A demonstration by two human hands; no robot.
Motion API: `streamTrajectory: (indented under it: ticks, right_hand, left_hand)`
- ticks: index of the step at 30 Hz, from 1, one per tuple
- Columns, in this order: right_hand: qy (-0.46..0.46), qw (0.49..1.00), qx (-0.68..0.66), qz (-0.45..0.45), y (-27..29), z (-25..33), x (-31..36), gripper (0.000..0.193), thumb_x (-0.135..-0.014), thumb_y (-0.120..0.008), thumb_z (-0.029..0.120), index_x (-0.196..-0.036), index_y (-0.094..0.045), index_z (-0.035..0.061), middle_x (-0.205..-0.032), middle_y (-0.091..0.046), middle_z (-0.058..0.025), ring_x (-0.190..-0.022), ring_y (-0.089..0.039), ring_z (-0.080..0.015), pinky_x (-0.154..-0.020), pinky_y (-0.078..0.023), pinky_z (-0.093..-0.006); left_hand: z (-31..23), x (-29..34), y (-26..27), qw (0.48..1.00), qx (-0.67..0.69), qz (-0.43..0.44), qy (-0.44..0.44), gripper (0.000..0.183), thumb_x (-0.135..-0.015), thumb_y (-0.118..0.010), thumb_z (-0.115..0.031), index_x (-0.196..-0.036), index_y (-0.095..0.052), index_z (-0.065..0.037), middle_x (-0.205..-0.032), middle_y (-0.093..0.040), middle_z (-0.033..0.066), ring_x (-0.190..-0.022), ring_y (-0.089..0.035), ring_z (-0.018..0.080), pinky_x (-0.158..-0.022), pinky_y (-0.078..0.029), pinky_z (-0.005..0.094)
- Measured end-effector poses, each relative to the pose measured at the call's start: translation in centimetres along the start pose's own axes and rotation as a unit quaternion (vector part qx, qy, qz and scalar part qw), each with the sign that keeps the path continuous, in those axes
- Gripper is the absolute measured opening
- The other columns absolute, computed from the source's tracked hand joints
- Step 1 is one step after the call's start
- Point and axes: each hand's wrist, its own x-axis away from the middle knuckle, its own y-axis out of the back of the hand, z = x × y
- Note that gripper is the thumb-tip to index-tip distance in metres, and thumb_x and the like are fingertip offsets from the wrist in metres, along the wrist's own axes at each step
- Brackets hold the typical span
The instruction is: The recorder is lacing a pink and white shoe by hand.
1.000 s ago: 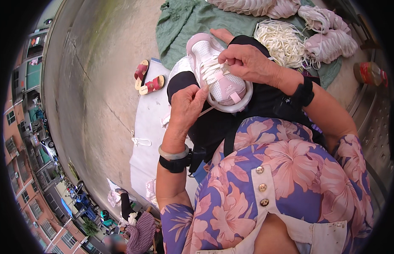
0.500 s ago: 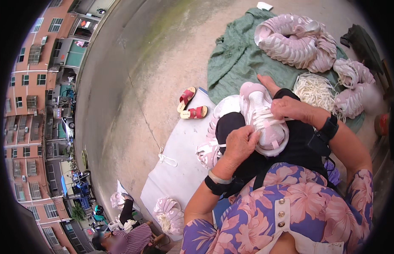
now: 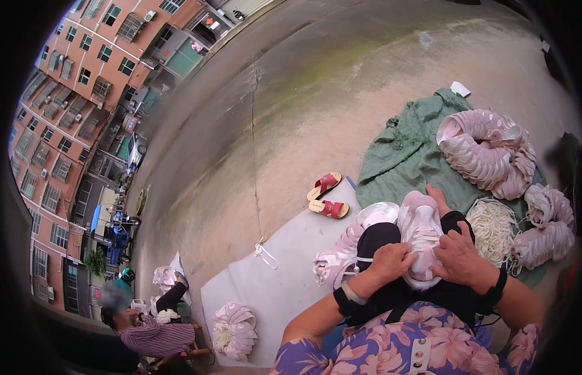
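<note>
A pink and white sneaker upper (image 3: 421,219) lies lengthwise on my lap, its toe pointing away from me and white laces across its front. My left hand (image 3: 391,261) is closed, thumb and forefinger pinched at the left edge of the lacing. On the opposite edge, my right hand (image 3: 461,256) grips with bent fingers near the tongue and collar. Whether a lace end is between the fingers of either hand is too small to make out. Beside my left knee sits a row of nested pink uppers (image 3: 342,250).
A green cloth (image 3: 397,162) carries a coiled stack of uppers (image 3: 485,150) and a heap of white laces (image 3: 493,228). Red sandals (image 3: 329,209) stand by a pale sheet (image 3: 285,275), which holds another bundle (image 3: 235,331). A seated person (image 3: 156,337) works at lower left.
The view has turned, so the scene sits lower and further right. My right hand has come down from above the laces to the upper's right edge; my left stays at its left side.
</note>
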Motion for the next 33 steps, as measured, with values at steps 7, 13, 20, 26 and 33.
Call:
streamTrajectory:
  ticks: [7, 13, 20, 26, 33]
  right_hand:
    - [-0.032, 0.996, 0.083, 0.015, 0.4, 0.9, 0.2, 0.07, -0.059, -0.067, 0.052, -0.104, -0.053, -0.0003, -0.095, -0.047, -0.0115, -0.095, -0.045, -0.0289, -0.101, -0.017, -0.0582]
    - [-0.078, 0.975, 0.153, -0.138, 0.9, 0.2, 0.9, 0.091, -0.063, -0.064, 0.054, -0.129, -0.037, -0.0026, -0.121, -0.043, -0.0174, -0.117, -0.036, -0.035, -0.103, -0.011, -0.0595]
    - [-0.186, 0.951, -0.175, -0.173, -1.7, -3.0, 0.1, 0.046, -0.081, -0.056, 0.039, -0.113, -0.053, 0.0063, -0.128, -0.043, -0.0196, -0.12, -0.037, -0.0369, -0.097, -0.025, -0.0544]
    - [-0.161, 0.957, -0.204, -0.125, -2.7, -4.2, -0.8, 0.028, -0.082, -0.053, 0.026, -0.099, -0.061, 0.0052, -0.096, -0.058, -0.0217, -0.116, -0.042, -0.0388, -0.099, -0.031, -0.0476]
    - [-0.176, 0.899, -0.367, -0.16, -5.7, -7.1, -1.0, 0.025, -0.081, -0.051, 0.024, -0.096, -0.061, 0.0074, -0.115, -0.049, -0.0231, -0.123, -0.036, -0.0417, -0.1, -0.032, -0.0427]
  left_hand:
    - [0.4, -0.5, -0.5, 1.0, -0.009, -0.018, -0.012, 0.028, -0.079, -0.059, -0.031, -0.069, -0.056, -0.005, -0.063, -0.057, 0.0167, -0.063, -0.058, 0.0368, -0.055, -0.043, 0.0438]
    - [-0.8, -0.9, -0.9, 1.0, 0.0, 0.004, -0.026, 0.028, -0.081, -0.057, -0.031, -0.07, -0.057, -0.005, -0.062, -0.057, 0.0154, -0.062, -0.058, 0.0357, -0.056, -0.043, 0.0422]
    - [-0.4, 1.0, 0.3, 0.998, 0.016, 0.051, 0.041, 0.03, -0.078, -0.06, -0.035, -0.075, -0.064, -0.005, -0.061, -0.059, 0.0136, -0.059, -0.062, 0.0298, -0.058, -0.047, 0.0375]
    - [0.1, -0.9, 0.2, 0.999, 0.017, 0.047, -0.011, 0.026, -0.081, -0.063, -0.022, -0.07, -0.058, 0.001, -0.056, -0.054, 0.0095, -0.052, -0.049, 0.0108, -0.051, -0.042, 0.0292]
    - [0.4, -1.0, 0.4, 0.997, 0.057, 0.055, 0.004, 0.031, -0.084, -0.063, -0.026, -0.071, -0.055, 0.001, -0.056, -0.049, 0.003, -0.056, -0.042, 0.0078, -0.052, -0.04, 0.0267]
